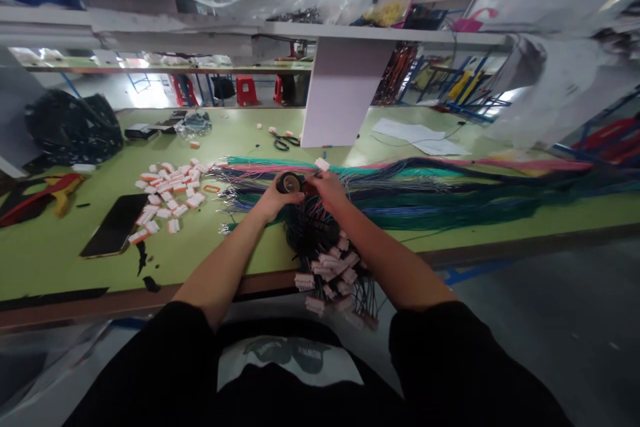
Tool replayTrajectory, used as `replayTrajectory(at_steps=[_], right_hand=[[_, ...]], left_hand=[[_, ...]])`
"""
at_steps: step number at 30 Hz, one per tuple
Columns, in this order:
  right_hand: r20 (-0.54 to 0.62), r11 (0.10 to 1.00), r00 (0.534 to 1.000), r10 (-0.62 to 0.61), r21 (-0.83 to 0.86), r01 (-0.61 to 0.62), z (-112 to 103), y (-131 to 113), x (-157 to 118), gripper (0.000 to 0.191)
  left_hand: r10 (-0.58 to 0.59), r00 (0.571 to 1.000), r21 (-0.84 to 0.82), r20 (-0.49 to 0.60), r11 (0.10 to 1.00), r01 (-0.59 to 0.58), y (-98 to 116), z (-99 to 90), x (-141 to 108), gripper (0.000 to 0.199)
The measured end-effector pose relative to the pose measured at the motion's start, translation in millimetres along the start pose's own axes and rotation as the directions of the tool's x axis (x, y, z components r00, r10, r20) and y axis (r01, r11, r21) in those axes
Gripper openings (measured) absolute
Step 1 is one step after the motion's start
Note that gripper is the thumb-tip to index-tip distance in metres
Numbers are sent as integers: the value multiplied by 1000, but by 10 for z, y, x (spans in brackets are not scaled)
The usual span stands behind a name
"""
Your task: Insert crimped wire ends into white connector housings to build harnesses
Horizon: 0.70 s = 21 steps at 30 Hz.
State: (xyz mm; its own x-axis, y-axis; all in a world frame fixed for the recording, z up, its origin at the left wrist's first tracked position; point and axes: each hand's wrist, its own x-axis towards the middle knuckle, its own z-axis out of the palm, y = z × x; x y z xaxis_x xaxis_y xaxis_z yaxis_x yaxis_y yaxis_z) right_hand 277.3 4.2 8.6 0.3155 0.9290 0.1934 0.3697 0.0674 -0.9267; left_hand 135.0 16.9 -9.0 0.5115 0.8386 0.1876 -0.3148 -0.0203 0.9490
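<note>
My left hand [273, 201] is closed around a roll of black tape [290, 183], its round core facing up. Close beside it, my right hand [327, 188] pinches a bundle of thin wires that ends in a white connector [322, 164] just above the fingers. Below both hands, a cluster of dark wires with several white connectors [335, 267] hangs over the table's front edge. Long bundles of green, blue, black and pink wires [430, 190] lie across the table behind my hands. Bare wire ends [227, 197] point left.
Loose white and orange connectors [173, 187] are heaped left of the wires, beside a black phone [114, 225]. Black scissors [285, 141] lie farther back, near an upright white panel [337, 93]. Paper sheets [417, 135] rest at back right. A loaded shelf [200, 23] spans above.
</note>
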Motion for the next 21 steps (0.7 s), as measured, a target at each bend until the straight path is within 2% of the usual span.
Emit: replayTrajectory(at_steps=[1,3,5,6,7,9,10,13,15,17,19,21], right_hand=[[-24,999,999,22,-37,-23,-26,-23,22,15],[-43,983,999,-7,-182,-1,-94,-93,61,15],[16,931,992,-122,-344,120,-166,-186,79,16],[70,899,984,-165,-400,180,-194,-237,75,16],[118,869,974,-192,-441,224,-213,-287,62,16],[176,809,960,-219,-517,280,-217,-370,13,16],[174,778,957,-232,-558,290,-203,-398,-17,17],[145,737,955,-260,-609,293,-130,-412,-89,18],[220,756,946,-239,-568,324,-81,-374,-99,17],[299,769,929,-219,-533,353,-52,-325,-85,15],[275,759,937,-215,-556,338,-47,-285,-68,13],[205,767,955,-215,-570,295,-54,-259,-66,13]], left_hand=[[41,999,96,0,995,-41,23,8,-33,54],[72,993,298,91,950,-96,72,18,-86,54],[70,987,420,147,898,-126,106,29,-101,36],[77,991,447,113,887,-119,112,38,-91,27],[88,996,457,27,885,-91,110,50,-70,21],[102,978,449,-180,893,-10,87,79,-15,19],[102,968,437,-230,899,9,69,95,12,20],[138,949,409,-282,912,-11,12,137,54,16],[195,922,409,-335,911,-45,-21,154,49,15],[202,902,370,-382,928,-51,-42,157,38,16],[122,898,215,-423,976,-32,-45,136,40,17],[-19,918,-30,-397,1000,7,-29,91,63,22]])
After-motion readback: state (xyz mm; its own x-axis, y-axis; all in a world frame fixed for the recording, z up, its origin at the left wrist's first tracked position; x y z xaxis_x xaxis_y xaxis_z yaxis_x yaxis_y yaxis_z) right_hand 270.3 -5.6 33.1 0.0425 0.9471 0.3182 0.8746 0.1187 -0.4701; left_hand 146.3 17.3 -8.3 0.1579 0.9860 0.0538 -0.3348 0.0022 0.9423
